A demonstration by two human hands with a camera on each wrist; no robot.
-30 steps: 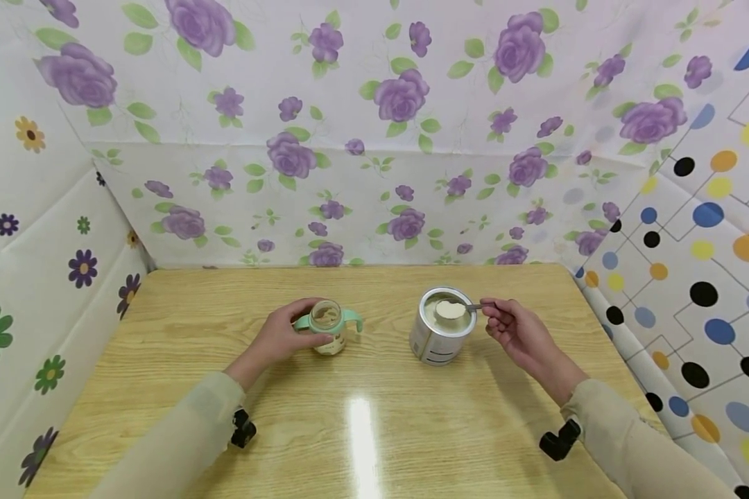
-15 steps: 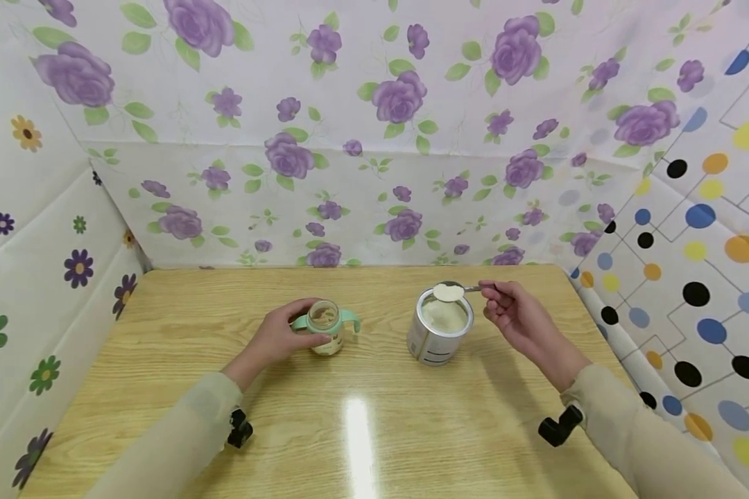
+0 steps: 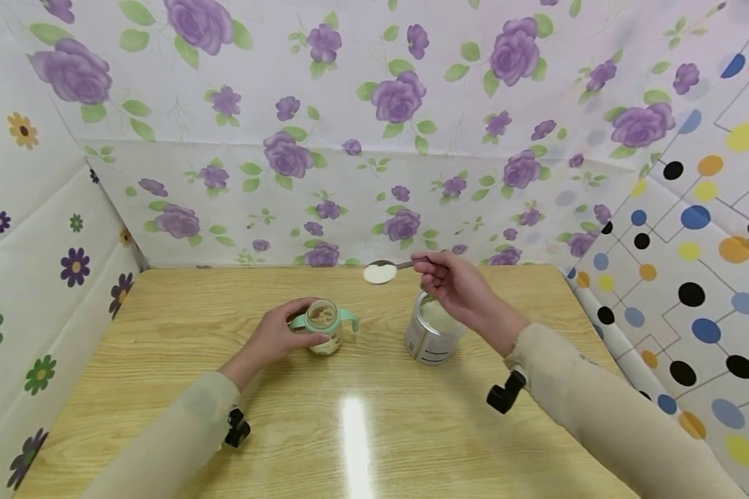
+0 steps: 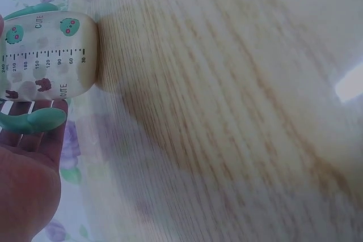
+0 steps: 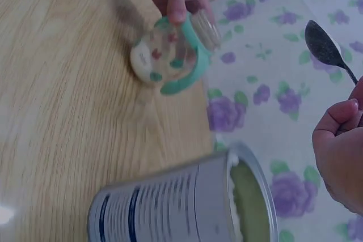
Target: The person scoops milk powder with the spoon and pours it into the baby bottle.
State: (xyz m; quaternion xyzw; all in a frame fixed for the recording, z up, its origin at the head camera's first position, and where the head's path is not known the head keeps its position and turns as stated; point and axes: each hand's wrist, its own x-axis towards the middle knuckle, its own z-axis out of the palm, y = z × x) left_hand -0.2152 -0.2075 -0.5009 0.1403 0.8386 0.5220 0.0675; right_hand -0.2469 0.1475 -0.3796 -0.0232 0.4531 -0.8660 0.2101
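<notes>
A clear baby bottle (image 3: 326, 337) with green handles and a scale printed on its side stands uncapped on the table. My left hand (image 3: 277, 338) grips it round the side, thumb at the front. Between the fingers of my right hand (image 3: 458, 287) is the handle of a metal spoon (image 3: 381, 272), heaped with white powder and held level in the air, between bottle and can. Under the right hand stands an open metal can (image 3: 429, 338) of pale powder, partly hidden by that hand. The right wrist view shows the spoon's underside (image 5: 322, 43).
The wooden table (image 3: 256, 430) runs back to a flowered cloth wall (image 3: 362, 166). A dotted cloth (image 3: 711, 277) hangs at the right and a daisy-print cloth (image 3: 31, 277) at the left.
My right hand has raised the loaded spoon out of the can and carried it left, past the can's rim. The left hand and the bottle have stayed in place.
</notes>
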